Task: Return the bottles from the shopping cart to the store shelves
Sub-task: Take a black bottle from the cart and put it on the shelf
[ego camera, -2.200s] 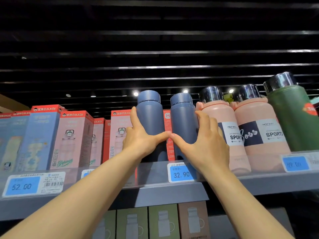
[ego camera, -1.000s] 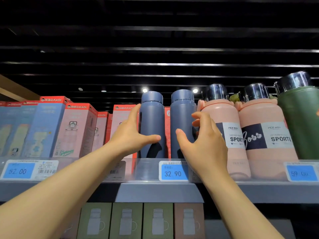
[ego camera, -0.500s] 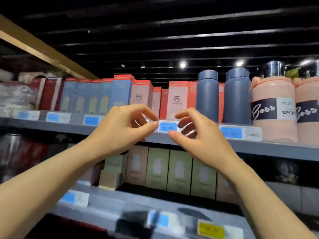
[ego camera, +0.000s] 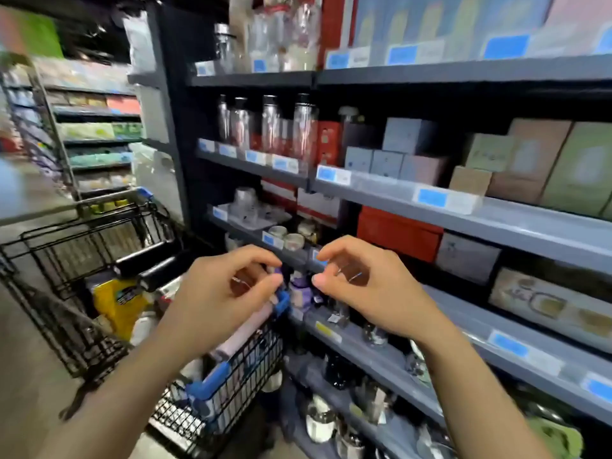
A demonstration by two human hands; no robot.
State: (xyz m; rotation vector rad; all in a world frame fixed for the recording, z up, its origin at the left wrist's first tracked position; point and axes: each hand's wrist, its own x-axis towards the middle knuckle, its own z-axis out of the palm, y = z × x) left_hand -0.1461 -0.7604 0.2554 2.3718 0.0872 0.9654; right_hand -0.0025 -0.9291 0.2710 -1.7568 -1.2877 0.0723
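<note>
My left hand point(ego camera: 225, 293) and my right hand point(ego camera: 367, 286) hover side by side in front of me, fingers loosely curled, holding nothing. Below and left of them stands the black wire shopping cart point(ego camera: 99, 246) with blue corner guards. A pink bottle point(ego camera: 245, 329) lies in the cart's near corner, just under my left hand. A yellow package point(ego camera: 116, 303) and other blurred goods lie deeper in the cart. The two blue bottles are out of view.
Grey store shelves point(ego camera: 463, 213) fill the right side, holding boxes, steel bottles point(ego camera: 268, 124), glass jars and cups. A dark upright post point(ego camera: 172, 127) stands behind the cart. Another aisle of shelves point(ego camera: 92, 134) runs at far left. The picture is motion-blurred.
Both hands let go of the two blue bottles on the upper shelf and drew back empty. My view swung down and left, bringing the cart and lower shelves into sight.
</note>
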